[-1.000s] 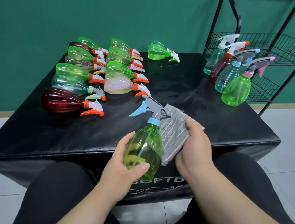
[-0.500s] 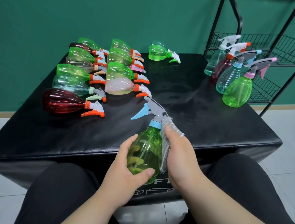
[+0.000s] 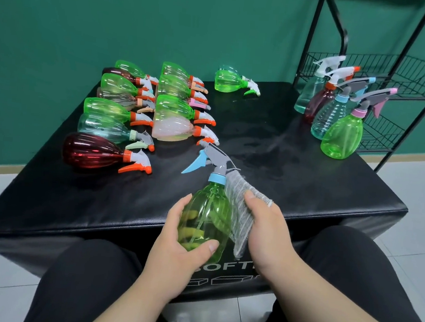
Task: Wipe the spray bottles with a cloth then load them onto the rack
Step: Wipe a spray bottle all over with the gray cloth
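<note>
A person's left hand (image 3: 173, 244) grips a green spray bottle (image 3: 208, 213) above the black tabletop's (image 3: 293, 193) near edge, while the right hand (image 3: 267, 232) presses a grey cloth (image 3: 239, 209) against its side.

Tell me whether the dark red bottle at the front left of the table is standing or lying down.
Lying down. The dark red bottle rests on its side on the black table, spray head pointing right.
</note>
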